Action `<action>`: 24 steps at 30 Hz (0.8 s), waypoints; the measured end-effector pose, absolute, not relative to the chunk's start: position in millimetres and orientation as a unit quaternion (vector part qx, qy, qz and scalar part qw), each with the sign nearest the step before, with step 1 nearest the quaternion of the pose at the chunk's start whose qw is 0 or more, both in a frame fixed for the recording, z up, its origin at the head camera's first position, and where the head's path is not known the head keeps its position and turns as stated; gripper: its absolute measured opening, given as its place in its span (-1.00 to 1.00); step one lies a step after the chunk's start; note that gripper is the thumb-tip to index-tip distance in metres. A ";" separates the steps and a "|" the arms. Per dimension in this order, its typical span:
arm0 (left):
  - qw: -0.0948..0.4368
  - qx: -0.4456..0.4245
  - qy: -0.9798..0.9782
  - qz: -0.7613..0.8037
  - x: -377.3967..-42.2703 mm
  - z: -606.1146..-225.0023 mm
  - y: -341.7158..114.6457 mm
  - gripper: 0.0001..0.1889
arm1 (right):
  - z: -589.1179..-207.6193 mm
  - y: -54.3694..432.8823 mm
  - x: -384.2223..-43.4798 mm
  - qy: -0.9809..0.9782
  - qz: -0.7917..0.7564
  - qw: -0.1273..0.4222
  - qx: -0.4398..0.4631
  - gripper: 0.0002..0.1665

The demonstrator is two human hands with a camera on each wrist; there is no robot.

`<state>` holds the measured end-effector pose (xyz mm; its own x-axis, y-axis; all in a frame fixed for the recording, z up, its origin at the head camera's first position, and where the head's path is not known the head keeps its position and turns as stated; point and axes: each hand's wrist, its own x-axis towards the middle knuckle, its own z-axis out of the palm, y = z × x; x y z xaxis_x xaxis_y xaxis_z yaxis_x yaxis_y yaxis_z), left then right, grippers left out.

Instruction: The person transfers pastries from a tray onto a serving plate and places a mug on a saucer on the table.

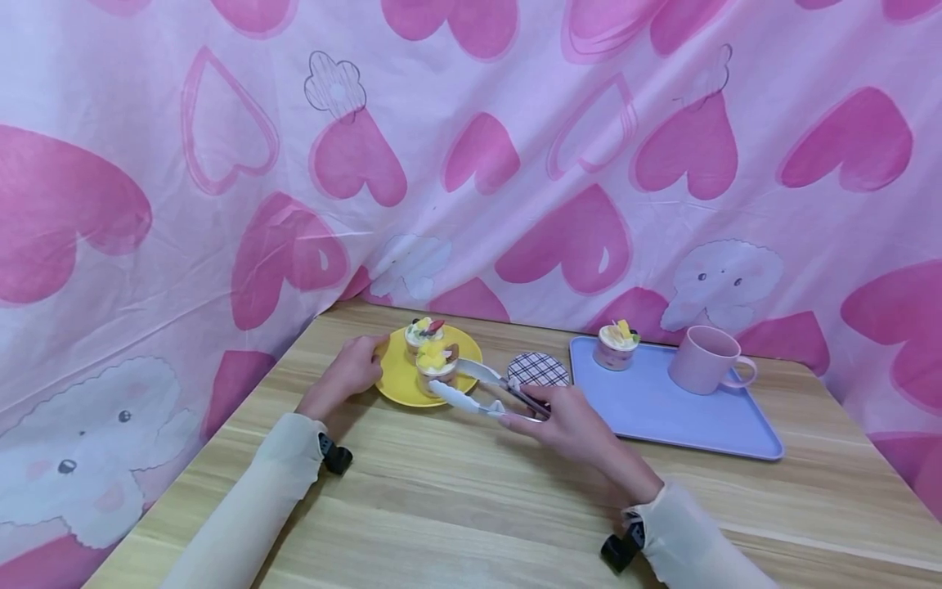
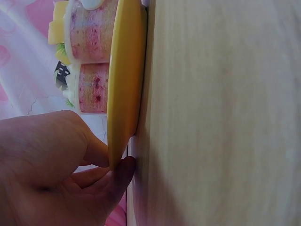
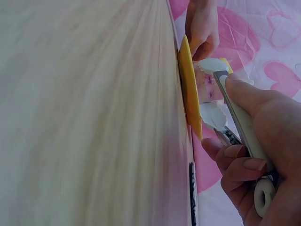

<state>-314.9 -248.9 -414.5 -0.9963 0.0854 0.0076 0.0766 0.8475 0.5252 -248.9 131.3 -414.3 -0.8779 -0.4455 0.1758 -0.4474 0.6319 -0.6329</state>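
Note:
On the left of the table sits a yellow plate [image 1: 397, 391] bearing two dessert cups. My left hand [image 1: 355, 366] pinches its left rim, thumb above and fingers beneath, as the left wrist view shows. My right hand [image 1: 570, 421] grips a pair of tongs [image 3: 244, 122] with white tips. Those tips lie on either side of the front dessert cup [image 1: 432, 378], which has yellow fruit pieces on top. Close behind it stands the other dessert cup [image 1: 416, 331], topped with cream and a red piece of fruit.
Right of the plate lies a round checked coaster [image 1: 539, 370]. A blue tray [image 1: 662, 417] farther right carries a third dessert cup [image 1: 616, 348] and a pink mug [image 1: 702, 360]. A pink heart-patterned cloth [image 1: 456, 221] hangs behind the wooden table [image 1: 441, 499] and along its sides.

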 end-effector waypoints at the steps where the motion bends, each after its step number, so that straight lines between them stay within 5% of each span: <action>1: 0.009 0.041 0.961 0.274 -314.8 -414.2 -249.0 -0.34 | -414.1 130.1 -248.6 -0.904 0.352 -0.004 0.244 -0.28; 6: 0.009 0.041 0.961 0.273 -314.5 -414.2 -249.5 -0.34 | -413.6 126.4 -247.3 -0.909 0.348 -0.018 0.231 -0.11; 24: 0.005 0.048 0.962 0.267 -315.8 -416.0 -250.8 -0.35 | -413.6 146.4 -253.2 -0.904 0.366 0.004 0.221 -0.09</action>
